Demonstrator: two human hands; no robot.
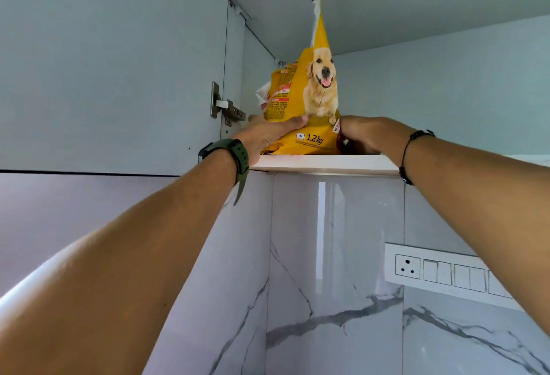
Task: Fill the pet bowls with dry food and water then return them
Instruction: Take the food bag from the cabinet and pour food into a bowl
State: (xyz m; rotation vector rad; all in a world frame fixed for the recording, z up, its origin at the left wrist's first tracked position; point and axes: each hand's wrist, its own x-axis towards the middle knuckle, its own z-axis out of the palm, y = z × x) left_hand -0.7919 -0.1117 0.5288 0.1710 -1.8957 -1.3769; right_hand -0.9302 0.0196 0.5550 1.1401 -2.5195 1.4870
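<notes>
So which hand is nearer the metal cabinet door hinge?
Left. The left hand holds the yellow dog-food bag beside the hinge; the right hand grips the bag's far side.

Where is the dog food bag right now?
The dog food bag stands on the open cupboard's lower shelf, upper centre, between the left hand and right hand.

A white cabinet shelf (324, 163) carries an upright, seemingly opened yellow dog-food bag (309, 100).

green watch (238, 160) left wrist; black, seemingly beaded bracelet (406, 154) right.
</notes>
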